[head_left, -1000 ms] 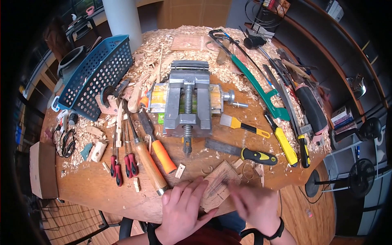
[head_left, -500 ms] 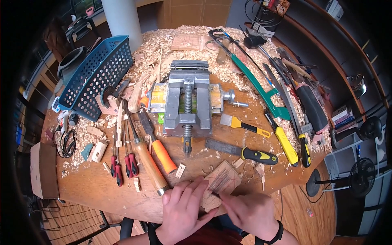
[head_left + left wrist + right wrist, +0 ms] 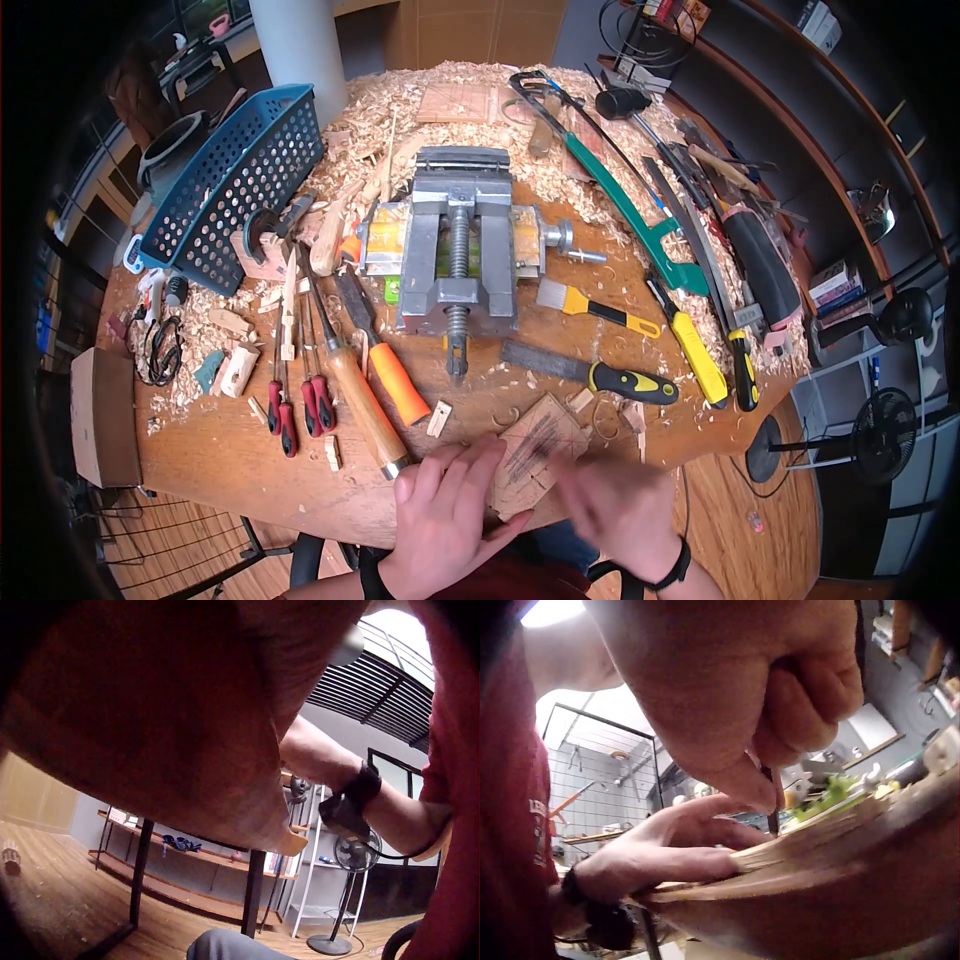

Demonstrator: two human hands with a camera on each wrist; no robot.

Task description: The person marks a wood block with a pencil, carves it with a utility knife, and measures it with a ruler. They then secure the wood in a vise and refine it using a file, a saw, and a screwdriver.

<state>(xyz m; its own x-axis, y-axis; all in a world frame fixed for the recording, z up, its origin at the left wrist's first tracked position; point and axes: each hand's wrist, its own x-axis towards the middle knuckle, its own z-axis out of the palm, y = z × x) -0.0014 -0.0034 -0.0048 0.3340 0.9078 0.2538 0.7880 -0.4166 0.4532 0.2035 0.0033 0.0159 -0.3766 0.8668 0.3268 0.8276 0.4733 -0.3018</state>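
Observation:
My left hand [image 3: 449, 510] holds the left side of a flat wooden block [image 3: 532, 462] at the table's near edge, thumb along the near side and fingers along the far side. Dark hatched strokes cover part of the block's top. Over its right side is my right hand [image 3: 620, 505], blurred in the head view. The right wrist view shows that hand with curled fingers, pinching a slim dark pencil [image 3: 771, 801] whose lower end comes down at the block [image 3: 802, 844]. In the left wrist view the table's underside fills much of the picture.
A metal vise [image 3: 460, 250] stands beyond the block. Left of it lie an orange-handled chisel [image 3: 397, 380], a wood-handled one [image 3: 365, 405] and red-handled tools [image 3: 318, 405]. To the right are a rasp [image 3: 590, 372], brush [image 3: 600, 308] and yellow knife [image 3: 698, 355]. Shavings surround a blue basket [image 3: 235, 185].
My right hand came down and left over the block, showing the pencil's dark end, then swung back up and right. My left hand and the block stay in place.

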